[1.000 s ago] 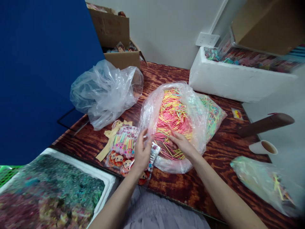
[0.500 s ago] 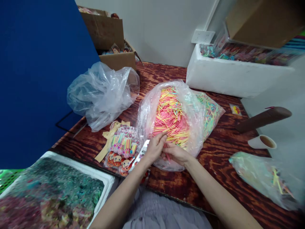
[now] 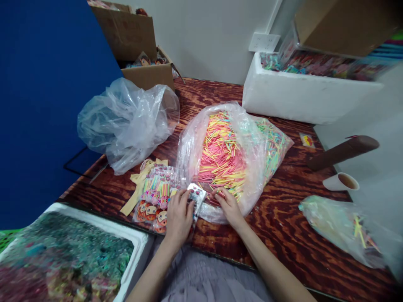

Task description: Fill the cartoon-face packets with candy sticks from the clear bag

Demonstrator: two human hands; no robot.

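My left hand (image 3: 179, 216) is closed on a small clear packet (image 3: 197, 196) with a printed top, held at the near edge of the table. Just right of it, my right hand (image 3: 227, 205) pinches a few thin coloured sticks (image 3: 219, 193) at the mouth of a big clear bag of coloured sticks (image 3: 226, 151). A pile of filled packets with cartoon faces (image 3: 155, 197) lies left of my left hand, on a yellow ribbon-like strip.
A crumpled clear bag (image 3: 126, 119) and a cardboard box (image 3: 138, 50) stand at the back left. White foam boxes sit at the back right (image 3: 302, 98) and near left (image 3: 132, 243). A paper cup (image 3: 341, 182), a brown tube (image 3: 341, 152) and another stick bag (image 3: 343, 230) lie right.
Both hands drew back from inside the stick bag toward the table's near edge. The left hand now holds the small packet up and the right hand has sticks pinched beside it.
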